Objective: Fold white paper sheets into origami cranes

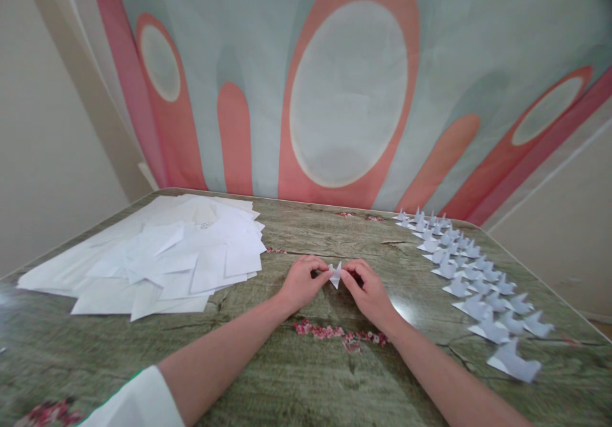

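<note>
A small white folded-paper bird (pixel 335 276) is held over the middle of the table, pinched from both sides. On its left edge, my left hand (pixel 305 280) is closed, thumb against fingers. My right hand (pixel 367 289) pinches the opposite edge in the same way. Pointed paper tips stick up between the two hands, and a point hangs down below. The fingertips hide the outer ends of the paper.
A spread pile of white paper sheets (pixel 176 255) covers the table's left side. Rows of several white folded-paper birds (pixel 478 280) stand along the right. The wood-patterned tabletop (pixel 296 382) bears pink flower prints. A patterned backdrop (pixel 268 44) hangs behind the far edge.
</note>
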Motion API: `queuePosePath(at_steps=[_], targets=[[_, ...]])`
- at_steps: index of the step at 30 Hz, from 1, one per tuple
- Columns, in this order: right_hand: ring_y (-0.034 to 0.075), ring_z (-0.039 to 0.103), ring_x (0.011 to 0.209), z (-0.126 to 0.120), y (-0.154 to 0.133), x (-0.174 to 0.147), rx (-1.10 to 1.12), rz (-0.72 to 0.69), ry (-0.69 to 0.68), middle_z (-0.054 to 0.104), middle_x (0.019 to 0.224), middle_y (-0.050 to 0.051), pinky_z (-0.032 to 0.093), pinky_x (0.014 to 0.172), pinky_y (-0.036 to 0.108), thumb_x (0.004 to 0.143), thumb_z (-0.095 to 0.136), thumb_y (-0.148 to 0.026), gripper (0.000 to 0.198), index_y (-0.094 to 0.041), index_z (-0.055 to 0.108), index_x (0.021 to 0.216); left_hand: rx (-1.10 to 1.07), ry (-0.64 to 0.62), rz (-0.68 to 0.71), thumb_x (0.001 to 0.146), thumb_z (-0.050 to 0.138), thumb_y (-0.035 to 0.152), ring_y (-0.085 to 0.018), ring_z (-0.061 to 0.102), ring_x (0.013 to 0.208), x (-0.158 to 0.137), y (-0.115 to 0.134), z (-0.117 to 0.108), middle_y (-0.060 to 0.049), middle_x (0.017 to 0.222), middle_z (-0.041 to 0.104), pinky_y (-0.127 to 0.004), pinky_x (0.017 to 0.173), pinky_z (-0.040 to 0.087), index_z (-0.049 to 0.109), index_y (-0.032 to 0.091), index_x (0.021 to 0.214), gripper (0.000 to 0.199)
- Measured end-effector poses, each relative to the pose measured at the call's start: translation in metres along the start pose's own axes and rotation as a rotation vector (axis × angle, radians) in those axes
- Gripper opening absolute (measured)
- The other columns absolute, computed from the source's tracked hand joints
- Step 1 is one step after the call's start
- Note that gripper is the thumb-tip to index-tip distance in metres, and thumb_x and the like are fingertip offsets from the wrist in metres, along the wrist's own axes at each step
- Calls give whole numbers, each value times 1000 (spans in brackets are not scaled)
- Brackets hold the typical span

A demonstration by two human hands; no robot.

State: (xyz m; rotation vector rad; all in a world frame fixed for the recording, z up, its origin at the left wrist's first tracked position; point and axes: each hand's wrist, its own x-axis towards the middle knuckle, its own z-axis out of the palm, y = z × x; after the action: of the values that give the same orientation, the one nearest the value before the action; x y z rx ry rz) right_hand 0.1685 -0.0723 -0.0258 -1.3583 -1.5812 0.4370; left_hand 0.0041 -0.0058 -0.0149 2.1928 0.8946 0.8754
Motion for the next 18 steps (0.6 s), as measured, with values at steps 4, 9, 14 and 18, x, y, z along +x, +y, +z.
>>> queuePosePath(at_steps=[4, 9, 14, 18], targets=[[16, 51, 72, 0, -2, -1, -23, -12, -46, 53, 76, 2, 41, 67, 28, 84, 50, -30, 17, -19, 53, 71, -6, -22, 14, 79, 58, 26, -15, 58, 80, -1, 2, 0, -1, 80, 66, -26, 78, 41, 67, 19, 71, 14], [16, 49, 70, -1, -2, -1, -48, -29, -77, 50, 73, 2, 40, 65, 28, 85, 49, -27, 18, -19, 48, 69, 23, -48, 39, 79, 58, 26, -15, 57, 79, -1, 3, 0, -1, 79, 66, -26, 78, 41, 68, 20, 73, 13], [16, 50, 72, -1, 0, 1, -20, -4, -80, 52, 75, 2, 40, 68, 28, 86, 46, -26, 19, -19, 53, 70, 46, -26, 23, 78, 58, 25, -15, 57, 77, -1, 2, 0, -1, 76, 65, -26, 77, 42, 66, 19, 70, 14], [17, 53, 78, -1, 0, 1, 3, 19, -28, 55, 81, 4, 42, 71, 29, 87, 45, -27, 17, -19, 58, 78, 60, 9, 2, 78, 58, 24, -15, 57, 75, -1, 2, 1, -1, 75, 64, -27, 77, 41, 65, 18, 68, 13]])
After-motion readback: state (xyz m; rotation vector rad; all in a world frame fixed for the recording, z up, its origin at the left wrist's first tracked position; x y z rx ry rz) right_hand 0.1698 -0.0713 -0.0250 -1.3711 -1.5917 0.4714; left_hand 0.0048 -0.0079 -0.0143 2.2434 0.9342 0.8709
